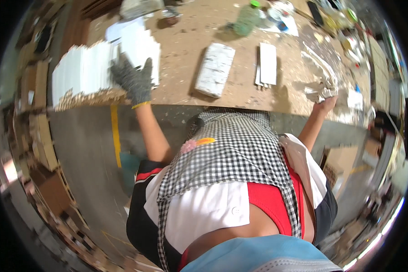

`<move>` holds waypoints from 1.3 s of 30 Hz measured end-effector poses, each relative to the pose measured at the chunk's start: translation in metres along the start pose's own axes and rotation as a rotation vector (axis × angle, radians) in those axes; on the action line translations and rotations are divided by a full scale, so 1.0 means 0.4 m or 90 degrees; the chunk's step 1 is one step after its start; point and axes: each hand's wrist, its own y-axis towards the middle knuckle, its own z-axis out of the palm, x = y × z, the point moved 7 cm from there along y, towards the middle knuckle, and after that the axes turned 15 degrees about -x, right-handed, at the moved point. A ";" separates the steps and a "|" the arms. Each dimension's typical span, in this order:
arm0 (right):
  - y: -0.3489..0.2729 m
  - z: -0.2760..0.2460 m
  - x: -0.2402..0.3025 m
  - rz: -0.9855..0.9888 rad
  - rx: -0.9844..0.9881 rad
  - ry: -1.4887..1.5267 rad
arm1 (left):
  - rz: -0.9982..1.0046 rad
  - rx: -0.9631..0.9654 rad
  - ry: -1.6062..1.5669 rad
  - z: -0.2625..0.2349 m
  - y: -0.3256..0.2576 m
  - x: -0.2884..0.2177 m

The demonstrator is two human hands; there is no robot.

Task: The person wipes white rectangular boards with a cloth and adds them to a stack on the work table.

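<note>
A grey-gloved left hand (133, 78) spreads open on flat white strips (84, 68) stacked on the brown wooden worktable (177, 68), most apparently unworked, few set apart; bare right hand (324, 106) seems closed on crumpled white material (327, 93)

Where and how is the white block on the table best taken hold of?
Probably across the middle of the white block, the grip closing on both long sides, from above, on the near side of the table: a narrow end faces that way, and both long sides look free.
</note>
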 end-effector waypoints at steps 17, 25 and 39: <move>0.002 0.042 -0.055 0.136 -0.015 0.119 | 0.234 0.538 -0.423 0.125 -0.466 -1.034; -0.124 0.112 -0.183 0.206 0.009 0.158 | -0.032 0.420 -0.610 0.138 -0.343 -0.688; -0.448 0.455 -0.197 0.165 0.311 -0.323 | -0.219 0.364 -0.582 0.124 -0.429 -0.357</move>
